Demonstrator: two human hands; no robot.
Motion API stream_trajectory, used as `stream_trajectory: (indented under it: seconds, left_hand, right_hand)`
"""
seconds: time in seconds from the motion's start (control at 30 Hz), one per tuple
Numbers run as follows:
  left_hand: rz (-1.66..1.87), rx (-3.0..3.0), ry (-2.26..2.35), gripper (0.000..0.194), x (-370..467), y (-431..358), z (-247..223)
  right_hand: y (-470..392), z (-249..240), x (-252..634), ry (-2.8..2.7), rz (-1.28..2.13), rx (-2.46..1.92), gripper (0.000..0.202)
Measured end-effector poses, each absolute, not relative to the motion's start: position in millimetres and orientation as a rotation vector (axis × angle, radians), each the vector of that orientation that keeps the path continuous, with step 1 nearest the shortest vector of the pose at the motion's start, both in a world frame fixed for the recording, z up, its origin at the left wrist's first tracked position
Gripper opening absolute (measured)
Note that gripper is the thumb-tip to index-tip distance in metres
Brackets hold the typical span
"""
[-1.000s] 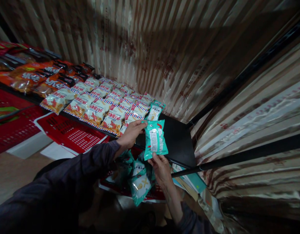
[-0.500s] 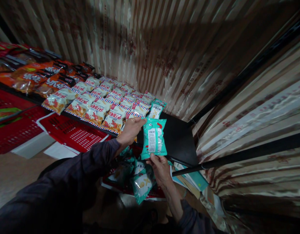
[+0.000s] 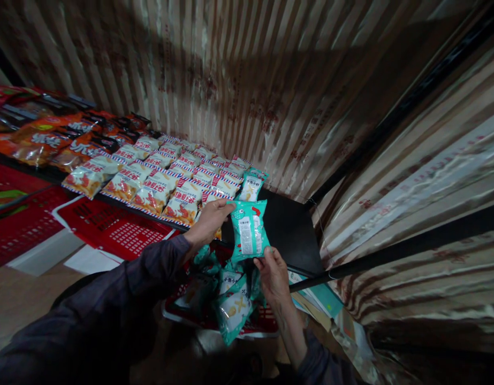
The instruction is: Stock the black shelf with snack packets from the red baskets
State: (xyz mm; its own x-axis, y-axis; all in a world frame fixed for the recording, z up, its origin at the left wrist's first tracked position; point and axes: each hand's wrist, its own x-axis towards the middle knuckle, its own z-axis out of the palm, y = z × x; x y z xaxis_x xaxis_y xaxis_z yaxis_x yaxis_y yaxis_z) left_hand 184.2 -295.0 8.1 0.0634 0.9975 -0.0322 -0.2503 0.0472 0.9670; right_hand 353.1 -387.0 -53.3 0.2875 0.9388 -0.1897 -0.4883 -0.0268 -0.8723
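Teal packet point(image 3: 249, 230) held between two hands

The left hand point(image 3: 210, 222) pinches its upper left corner; the right hand point(image 3: 274, 270) pinches its lower right corner. The packet is above the black shelf point(image 3: 293, 232), near white packets point(image 3: 150, 192). More teal packets point(image 3: 233, 307) fill a red basket point(image 3: 266, 321) below.

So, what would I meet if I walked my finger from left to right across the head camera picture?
Orange bags → front white bags → left hand → held green bag → right hand → lower black pole.
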Motion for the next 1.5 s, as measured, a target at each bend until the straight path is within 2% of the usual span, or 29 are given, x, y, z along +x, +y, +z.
stream_trajectory:
  seconds: [0.37, 0.63, 1.03, 1.5]
  left_hand:
    - [1.057, 1.538, 0.997, 0.036, 158.0, -276.5, 14.0]
    - [0.982, 1.533, 0.985, 0.035, 162.0, -282.3, 11.4]
    - [1.215, 1.476, 1.115, 0.032, 171.1, -296.2, 28.0]
    - [0.834, 1.307, 0.921, 0.047, 165.9, -286.9, 18.2]
  right_hand:
    - [-389.9, -55.3, 361.7, -0.849, 1.143, -1.178, 0.036]
    - [-388.1, -62.2, 358.9, -0.867, 1.124, -1.213, 0.041]
    - [-388.2, -46.3, 361.7, -1.003, 0.85, -1.21, 0.037]
    - [-381.8, -45.6, 375.7, -0.78, 0.878, -1.201, 0.046]
